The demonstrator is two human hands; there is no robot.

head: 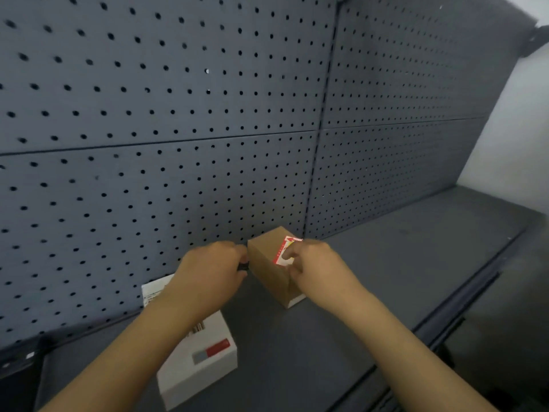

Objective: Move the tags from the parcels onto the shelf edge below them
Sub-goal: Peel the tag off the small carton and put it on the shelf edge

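A small brown cardboard parcel (269, 263) stands on the dark shelf against the pegboard. A red-and-white tag (283, 251) sticks to its upper right face. My right hand (315, 269) rests on that face, its fingers pinching the tag's edge. My left hand (211, 272) presses the parcel's left side, curled around a small dark object I cannot identify. A white parcel (199, 361) with a red and grey label lies nearer, partly hidden under my left forearm.
The grey pegboard wall (166, 114) rises right behind the parcels. The dark shelf surface (401, 263) stretches to the right, and its front edge (463, 298) runs diagonally at the lower right. A white wall shows at the far right.
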